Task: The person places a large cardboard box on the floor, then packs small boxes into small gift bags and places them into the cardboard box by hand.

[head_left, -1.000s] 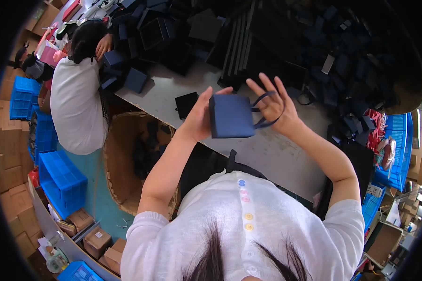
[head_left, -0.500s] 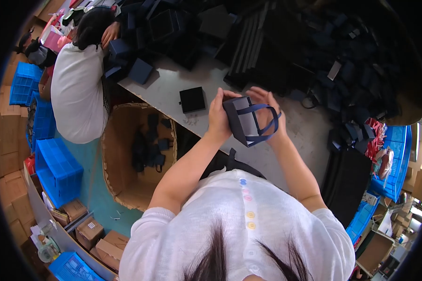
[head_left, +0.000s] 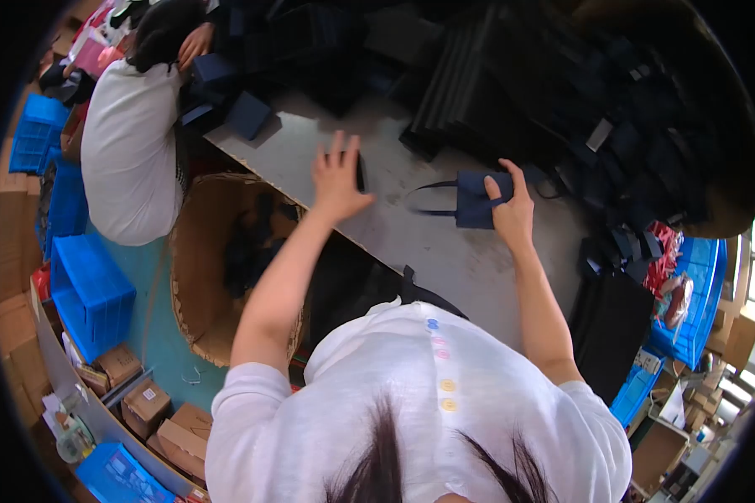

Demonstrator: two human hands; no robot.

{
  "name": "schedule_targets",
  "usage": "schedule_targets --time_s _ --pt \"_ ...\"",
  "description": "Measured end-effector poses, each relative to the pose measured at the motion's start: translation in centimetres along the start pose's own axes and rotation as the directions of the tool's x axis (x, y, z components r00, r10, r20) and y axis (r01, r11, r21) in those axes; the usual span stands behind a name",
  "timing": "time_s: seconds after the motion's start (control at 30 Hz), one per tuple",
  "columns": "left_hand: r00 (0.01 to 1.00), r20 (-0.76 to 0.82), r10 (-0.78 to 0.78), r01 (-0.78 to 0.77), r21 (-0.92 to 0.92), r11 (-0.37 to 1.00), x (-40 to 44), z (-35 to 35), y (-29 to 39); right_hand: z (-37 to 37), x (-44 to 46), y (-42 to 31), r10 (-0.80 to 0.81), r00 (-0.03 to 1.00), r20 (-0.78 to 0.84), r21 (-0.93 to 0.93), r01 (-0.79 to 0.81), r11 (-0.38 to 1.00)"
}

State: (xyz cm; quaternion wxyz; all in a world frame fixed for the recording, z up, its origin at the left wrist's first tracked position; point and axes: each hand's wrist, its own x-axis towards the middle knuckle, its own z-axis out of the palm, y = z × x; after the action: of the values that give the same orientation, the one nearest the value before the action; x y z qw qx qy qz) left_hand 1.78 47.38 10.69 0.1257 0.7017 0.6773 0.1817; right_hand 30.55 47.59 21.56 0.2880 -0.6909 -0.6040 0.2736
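Navy bag point(head_left: 473, 201) has turned, handles point(head_left: 438, 213) leftward, long axis apparently sideways.

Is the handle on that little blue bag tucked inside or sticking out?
Sticking out: the dark ribbon handle extends past one edge of the blue bag, while the right hand grips the opposite side.
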Motion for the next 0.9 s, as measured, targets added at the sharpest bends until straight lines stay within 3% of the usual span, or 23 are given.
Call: schedule_targets --time_s 0.03,0.07,0.1,0.17,0.2,0.23,0.3,0.4,0.5,0.57,0.63,0.77,0.83,0.9 --pt "0.99 0.12 -0.073 0.069 0.039 0.997 0.3 1.1 -2.6 -0.4 0.4 0.4 0.095 0.995 -0.014 -0.019 -0.095 0.995" --pt "0.981 0.164 -0.103 0.078 0.157 0.984 0.7 1.8 -4.5 -0.6 0.8 1.1 0.111 0.994 -0.015 -0.005 -0.111 0.994" --pt "0.982 0.163 -0.092 0.066 0.155 0.986 0.8 2.2 -5.6 -0.7 1.1 1.9 0.123 0.992 -0.016 0.012 -0.123 0.992" --pt "0.976 0.208 -0.058 0.075 -0.072 0.995 1.7 2.7 -6.7 -0.8 1.5 3.4 0.128 0.992 -0.015 0.078 -0.126 0.989" --pt "0.991 0.103 -0.082 0.102 -0.201 0.974 1.6 1.3 -4.5 -0.9 1.6 3.8 0.134 0.991 -0.002 0.143 -0.132 0.981" --pt "0.992 0.106 -0.073 0.093 -0.2 0.975 1.4 -0.9 -1.8 -1.1 1.6 3.6 0.14 0.99 -0.009 0.145 -0.137 0.98" --pt "0.987 0.077 0.144 -0.07 -0.595 0.801 0.6 -5.5 3.5 -1.2 0.8 2.9 0.204 0.975 0.091 0.322 -0.223 0.92" --pt "0.948 0.081 0.307 -0.182 -0.655 0.734 0.0 -8.7 8.8 -0.6 0.2 1.6 0.19 0.957 0.221 0.453 -0.273 0.849" --pt "0.925 0.183 0.334 -0.142 -0.65 0.747 0.3 -9.3 10.4 -0.4 0.2 1.0 0.135 0.966 0.22 0.458 -0.224 0.86" --pt "0.926 0.143 0.349 -0.18 -0.645 0.742 0.4 -10.1 10.3 -0.6 0.0 0.9 0.149 0.969 0.199 0.427 -0.222 0.876" --pt "0.971 0.089 0.223 -0.127 -0.601 0.789 0.5 -11.5 10.2 -0.6 0.0 1.3 0.158 0.982 0.1 0.36 -0.184 0.915" --pt "0.957 0.05 0.284 -0.206 -0.569 0.796 0.3 -13.1 11.4 -0.9 0.0 2.4 0.149 0.987 0.063 0.294 -0.161 0.942" --pt "0.949 0.113 0.293 -0.191 -0.533 0.824 0.3 -11.4 11.7 -0.8 0.1 2.5 0.135 0.979 0.153 0.502 -0.195 0.842" --pt "0.935 0.176 0.307 -0.185 -0.496 0.848 0.3 -9.4 12.0 -1.0 0.0 1.9 0.163 0.966 0.202 0.539 -0.249 0.805"
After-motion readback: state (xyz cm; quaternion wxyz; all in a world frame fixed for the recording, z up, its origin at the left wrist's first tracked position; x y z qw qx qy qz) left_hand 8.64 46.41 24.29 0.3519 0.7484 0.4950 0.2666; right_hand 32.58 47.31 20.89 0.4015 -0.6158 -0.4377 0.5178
